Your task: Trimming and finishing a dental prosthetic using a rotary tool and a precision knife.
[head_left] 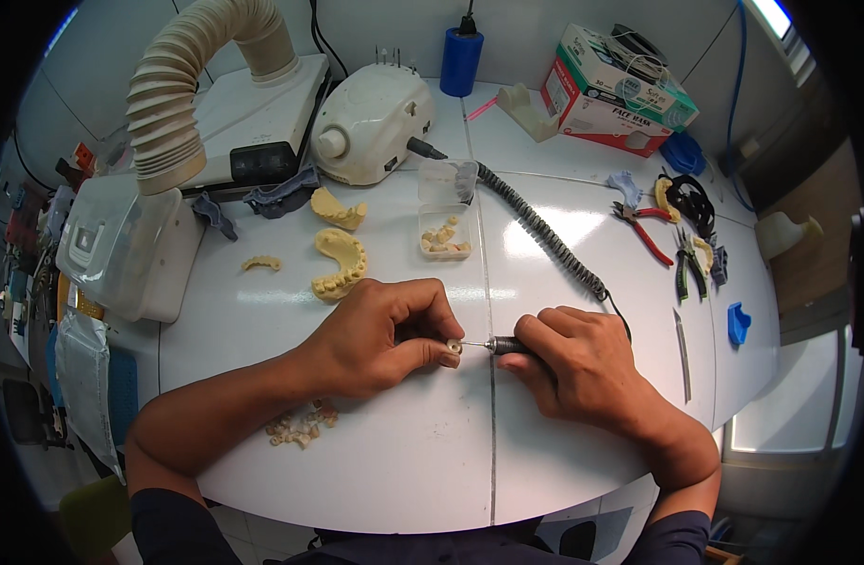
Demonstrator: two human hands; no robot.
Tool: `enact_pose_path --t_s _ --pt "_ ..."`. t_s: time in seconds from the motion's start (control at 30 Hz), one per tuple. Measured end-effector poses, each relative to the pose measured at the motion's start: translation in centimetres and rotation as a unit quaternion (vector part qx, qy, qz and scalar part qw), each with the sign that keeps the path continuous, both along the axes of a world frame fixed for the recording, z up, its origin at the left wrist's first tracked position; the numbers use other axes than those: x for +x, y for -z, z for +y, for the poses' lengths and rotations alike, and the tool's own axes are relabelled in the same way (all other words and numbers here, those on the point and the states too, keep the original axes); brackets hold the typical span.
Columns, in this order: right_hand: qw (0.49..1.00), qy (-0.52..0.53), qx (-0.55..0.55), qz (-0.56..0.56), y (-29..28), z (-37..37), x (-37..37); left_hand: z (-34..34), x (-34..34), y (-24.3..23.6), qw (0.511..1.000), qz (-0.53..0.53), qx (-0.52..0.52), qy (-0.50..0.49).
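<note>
In the middle of the white bench, my left hand [385, 339] pinches a small pale piece [454, 347] between thumb and fingers. My right hand [578, 363] is closed around a dark-handled rotary handpiece [507, 345], its thin metal bit reaching to that piece. The handpiece's coiled cord [545, 235] runs back to a white control unit [361, 127]. Beyond my left hand lie yellow dental casts [342, 259] and an open clear box [441, 235] of small pale pieces. A heap of similar fragments [300, 426] sits by my left forearm.
A ribbed extraction hose [168, 113] and clear lidded case [121, 264] stand at left. Behind are a blue cylinder [460, 61] and stacked boxes [611, 104]. Red-handled cutters [653, 240], pliers [688, 273], a thin metal tool [682, 358] and a blue piece [738, 323] lie at right.
</note>
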State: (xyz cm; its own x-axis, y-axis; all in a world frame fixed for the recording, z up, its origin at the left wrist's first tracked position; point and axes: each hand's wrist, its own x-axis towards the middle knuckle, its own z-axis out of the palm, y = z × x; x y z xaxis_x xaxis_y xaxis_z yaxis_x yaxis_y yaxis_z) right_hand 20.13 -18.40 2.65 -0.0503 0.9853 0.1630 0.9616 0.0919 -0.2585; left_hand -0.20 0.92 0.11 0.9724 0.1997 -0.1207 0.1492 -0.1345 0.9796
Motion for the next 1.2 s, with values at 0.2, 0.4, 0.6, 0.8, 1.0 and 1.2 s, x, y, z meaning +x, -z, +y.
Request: enact_pose_path --t_s 0.2,0.4,0.6,0.8,1.0,1.2 --pt "1.0 -0.001 -0.004 0.004 -0.18 -0.01 0.02 0.01 0.01 -0.01 1.0 -0.007 -0.009 0.001" --pt "1.0 0.004 -0.002 0.007 0.03 0.06 0.0 0.12 0.01 0.14 1.0 -0.007 -0.013 0.0" --pt "1.0 0.002 -0.003 0.008 -0.11 -0.03 0.04 0.01 -0.02 -0.03 1.0 -0.003 -0.031 -0.003" --pt "1.0 -0.003 -0.003 0.008 -0.02 -0.02 0.11 0.04 -0.01 -0.04 1.0 0.001 -0.024 -0.002" --pt "1.0 -0.008 -0.009 0.008 -0.14 0.0 0.16 -0.03 0.0 -0.03 1.0 -0.001 -0.029 -0.002" --pt "1.0 -0.008 0.0 0.008 0.09 -0.03 0.1 -0.07 0.0 -0.12 1.0 0.0 -0.019 0.001"
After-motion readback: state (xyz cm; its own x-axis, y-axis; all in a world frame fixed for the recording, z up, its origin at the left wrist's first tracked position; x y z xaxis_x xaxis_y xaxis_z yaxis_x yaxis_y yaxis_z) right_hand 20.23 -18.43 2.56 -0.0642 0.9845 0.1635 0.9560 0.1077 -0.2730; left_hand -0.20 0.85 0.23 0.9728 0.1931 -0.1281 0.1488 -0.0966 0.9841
